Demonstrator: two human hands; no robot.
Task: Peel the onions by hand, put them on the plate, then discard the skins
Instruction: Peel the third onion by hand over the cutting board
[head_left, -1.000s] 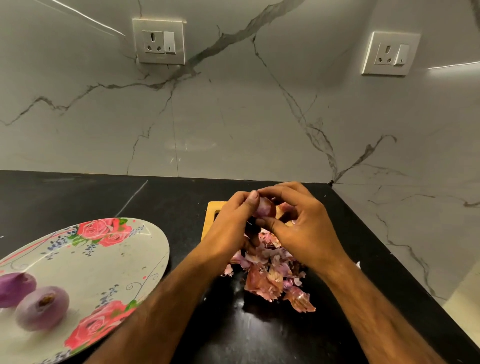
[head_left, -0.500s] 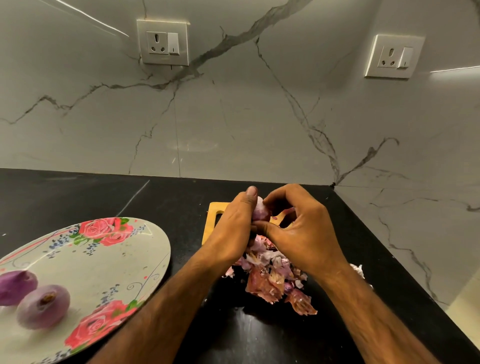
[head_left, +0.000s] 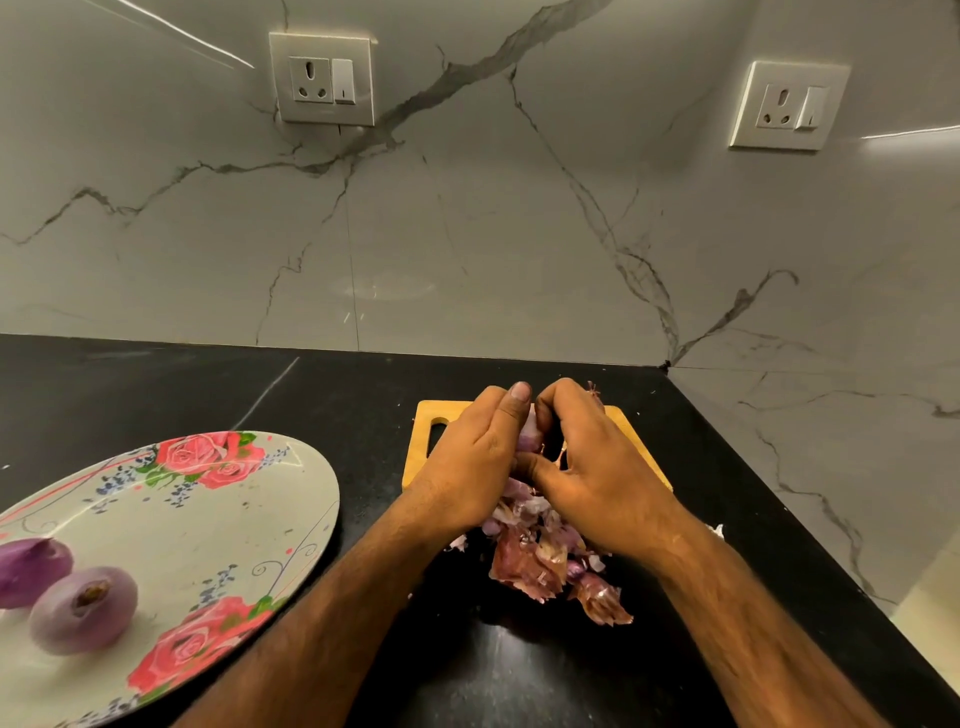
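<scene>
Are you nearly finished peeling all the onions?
Partly. Two peeled onions already lie on the flowered plate. Another onion is held between the left hand and right hand above the wooden board, mid-peel. It goes on the plate next, and the pile of skins on the counter is not thrown away yet.

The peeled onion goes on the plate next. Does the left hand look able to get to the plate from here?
Probably yes: the left hand holds the onion with the right hand, and only bare counter lies between it and the plate on its side.
</scene>
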